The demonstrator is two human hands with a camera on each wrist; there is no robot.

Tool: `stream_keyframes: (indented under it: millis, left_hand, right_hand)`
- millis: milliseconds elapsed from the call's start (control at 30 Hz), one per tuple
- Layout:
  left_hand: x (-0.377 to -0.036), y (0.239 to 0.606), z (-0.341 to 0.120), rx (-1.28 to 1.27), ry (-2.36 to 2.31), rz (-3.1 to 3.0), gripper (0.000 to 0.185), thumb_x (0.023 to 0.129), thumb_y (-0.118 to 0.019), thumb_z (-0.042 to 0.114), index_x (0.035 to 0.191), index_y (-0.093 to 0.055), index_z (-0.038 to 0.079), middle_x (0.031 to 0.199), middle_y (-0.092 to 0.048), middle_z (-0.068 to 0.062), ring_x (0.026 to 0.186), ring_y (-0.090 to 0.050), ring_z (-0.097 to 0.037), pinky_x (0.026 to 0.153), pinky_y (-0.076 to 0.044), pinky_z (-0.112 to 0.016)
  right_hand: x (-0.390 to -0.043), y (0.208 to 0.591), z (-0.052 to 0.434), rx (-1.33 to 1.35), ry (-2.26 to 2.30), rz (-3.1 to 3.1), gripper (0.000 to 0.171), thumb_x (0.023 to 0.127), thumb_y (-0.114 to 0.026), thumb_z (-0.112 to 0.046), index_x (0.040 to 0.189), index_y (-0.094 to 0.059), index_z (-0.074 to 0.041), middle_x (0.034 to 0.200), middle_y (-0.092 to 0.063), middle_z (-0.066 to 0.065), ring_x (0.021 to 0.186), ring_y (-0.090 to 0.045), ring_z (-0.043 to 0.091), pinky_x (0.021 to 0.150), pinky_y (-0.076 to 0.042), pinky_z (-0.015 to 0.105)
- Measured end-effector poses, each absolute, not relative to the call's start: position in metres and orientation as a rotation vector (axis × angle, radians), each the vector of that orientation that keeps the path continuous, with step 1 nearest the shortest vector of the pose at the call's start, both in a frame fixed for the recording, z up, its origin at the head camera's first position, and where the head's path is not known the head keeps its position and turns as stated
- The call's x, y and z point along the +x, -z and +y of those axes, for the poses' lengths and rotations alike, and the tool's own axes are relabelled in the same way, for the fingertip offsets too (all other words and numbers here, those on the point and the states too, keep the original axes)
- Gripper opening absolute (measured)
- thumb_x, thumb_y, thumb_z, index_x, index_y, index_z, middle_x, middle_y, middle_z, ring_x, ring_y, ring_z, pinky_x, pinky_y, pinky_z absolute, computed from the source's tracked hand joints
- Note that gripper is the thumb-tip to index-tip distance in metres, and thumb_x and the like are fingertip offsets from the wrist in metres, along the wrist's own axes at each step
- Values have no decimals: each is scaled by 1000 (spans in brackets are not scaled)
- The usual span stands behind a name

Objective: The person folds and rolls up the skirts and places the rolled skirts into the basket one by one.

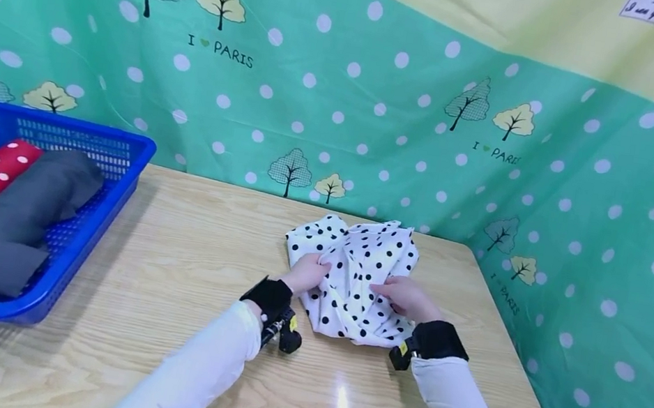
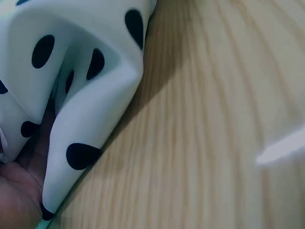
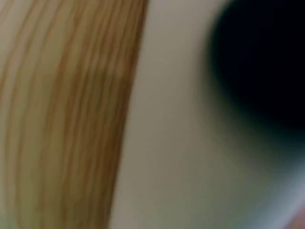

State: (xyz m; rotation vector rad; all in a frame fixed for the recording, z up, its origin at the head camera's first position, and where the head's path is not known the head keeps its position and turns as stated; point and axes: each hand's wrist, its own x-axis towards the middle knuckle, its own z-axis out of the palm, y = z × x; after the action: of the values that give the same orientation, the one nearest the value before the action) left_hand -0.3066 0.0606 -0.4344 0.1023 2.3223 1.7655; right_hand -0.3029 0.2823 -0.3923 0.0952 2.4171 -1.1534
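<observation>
While the spotted cloth [image 1: 354,275] lies bunched near the table's [image 1: 165,264] back edge, the left hand [image 1: 305,273] and right hand [image 1: 408,297] each pinch its folds, one on each side, equally close.

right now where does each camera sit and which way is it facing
Head: worn on the head, looking forward and down at the wooden table; both sleeves and both hands show, left hand and right hand gripping the polka-dot cloth, blue basket to the left.
Left wrist: at that wrist, close along the table; cloth folds and a bit of the hand show.
Right wrist: pressed close, blurred; white cloth with one dot, table grain, no hand plainly seen.
All three share cloth and table.
</observation>
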Motion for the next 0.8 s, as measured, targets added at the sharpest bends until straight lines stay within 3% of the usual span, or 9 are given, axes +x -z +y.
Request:
stream_keyframes:
  millis: [67,167,300,400,533,600,667,800]
  left_hand:
    - [-306,434,50,97,-1738,2364,21,98,-46,15,95,-60,0,72,-53,-1,58,-52,-10,55,-44,-21]
    - [-305,433,30,108,-1677,2426,19,97,-48,14,86,-58,2,69,-50,0,59,-50,-9,56,-42,-20]
    - [-302,433,1,147,-1628,2431,24,97,-49,14,74,-51,7,62,-46,3,53,-46,-7,52,-40,-19]
    - [-301,437,-19,162,-1601,2425,29,97,-49,15,69,-46,11,56,-43,5,48,-44,-5,49,-39,-18]
    - [-299,440,-36,169,-1574,2422,35,97,-50,16,63,-40,14,51,-38,7,45,-41,-4,48,-37,-18]
    - [-298,440,-41,192,-1566,2432,37,97,-50,16,62,-39,15,50,-37,8,44,-40,-4,48,-36,-18]
    - [-297,439,-45,200,-1570,2423,37,97,-50,15,62,-39,15,50,-37,8,45,-40,-5,49,-36,-19]
    - [-297,438,-53,231,-1556,2401,34,96,-50,15,63,-41,13,55,-42,7,52,-46,-5,55,-40,-20]
  right_hand:
    - [-302,391,277,26,1175,2334,28,94,-57,-21,71,-45,-10,61,-35,-5,57,-36,10,57,-34,23]
    - [-303,389,276,-16,1249,2218,18,97,-51,-20,95,-51,-3,73,-50,-3,67,-47,8,65,-42,24]
    - [-306,390,285,77,1320,2278,44,98,-48,-20,133,-39,5,106,-59,11,89,-57,14,73,-49,26]
    - [-311,395,291,181,1269,2441,60,97,-50,-24,145,-25,2,131,-47,22,100,-54,21,73,-47,24]
    - [-316,402,292,172,1203,2520,75,96,-53,-29,151,-8,-4,153,-22,21,119,-46,27,82,-44,26]
    - [-318,404,291,124,1204,2521,74,96,-53,-28,151,-9,-5,154,-22,20,123,-42,28,89,-42,30]
    - [-319,406,289,71,1206,2533,69,95,-54,-26,150,-18,-2,146,-35,21,120,-45,30,93,-40,35]
    - [-317,409,286,36,1035,2620,53,90,-63,-24,134,-47,1,111,-58,16,98,-54,26,84,-42,36]
